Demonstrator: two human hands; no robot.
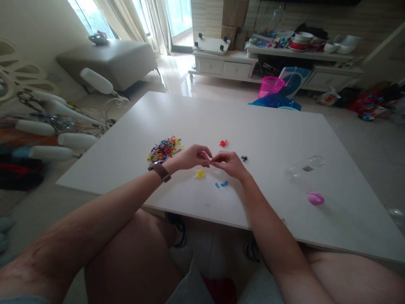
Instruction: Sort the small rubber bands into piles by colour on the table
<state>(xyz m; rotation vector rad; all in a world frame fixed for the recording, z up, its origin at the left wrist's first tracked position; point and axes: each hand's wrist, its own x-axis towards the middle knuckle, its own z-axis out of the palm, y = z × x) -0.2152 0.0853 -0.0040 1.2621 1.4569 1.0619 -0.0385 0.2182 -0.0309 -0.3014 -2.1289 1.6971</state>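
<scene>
Home, living room. Contents: pale curtains (160, 25), one glass door (179, 19), one upholstered bench (107, 63), one white drawer cabinet (218, 67), one pink basket (271, 85), glossy floor (207, 87).

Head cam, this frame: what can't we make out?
All in the head view:
Anything between the fingertips of the left hand and right hand: too small, fingers cover it.
Near edge of the multicoloured pile of small bands: behind the brown-strapped wristwatch and wrist.
Markings on the clear container's dark label: blurred.
Base of the bright pink mesh basket: hidden by blue material.
</scene>
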